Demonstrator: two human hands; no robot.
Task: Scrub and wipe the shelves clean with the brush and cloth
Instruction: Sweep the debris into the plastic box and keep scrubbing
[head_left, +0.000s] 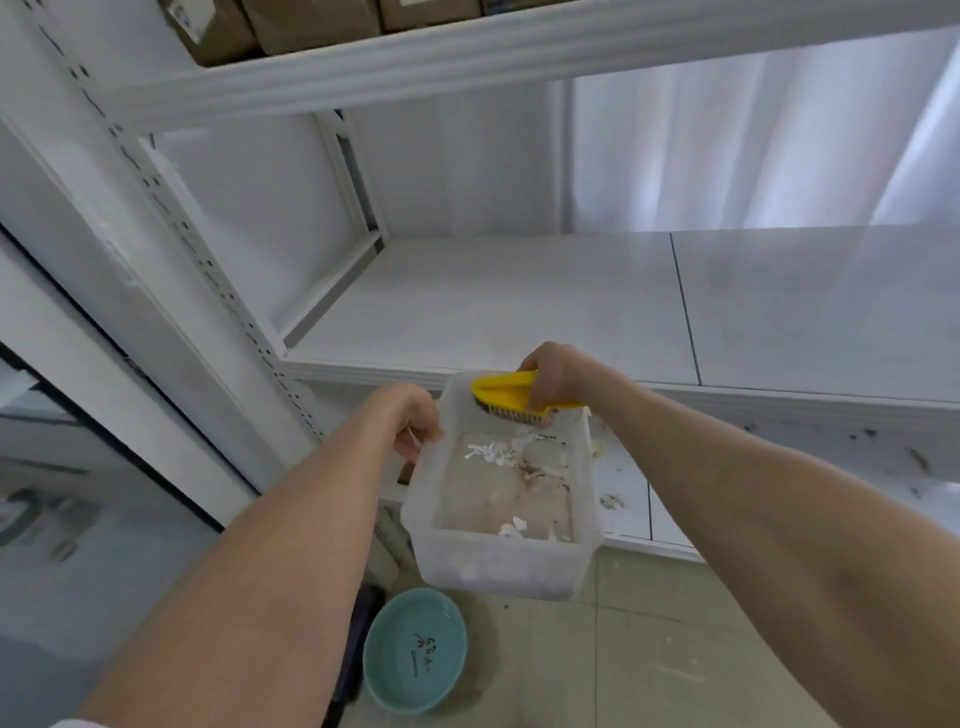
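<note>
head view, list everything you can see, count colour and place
shelves: three levels, white, across the view; the lowest bears dark specks and pale flakes
boxes: several, brown cardboard, on the top level
curtain: one, white, behind the shelves at right
brush: one, yellow with dark bristles, at the middle level's front edge, over the bin's far end
bin: one, translucent white, held below that edge
debris: scattered, white flakes and brown dirt, inside the bin
bowl: one, teal, on the floor below the bin
left hand: one, fingers gripping the bin's left rim
right hand: one, gripping the brush
</note>
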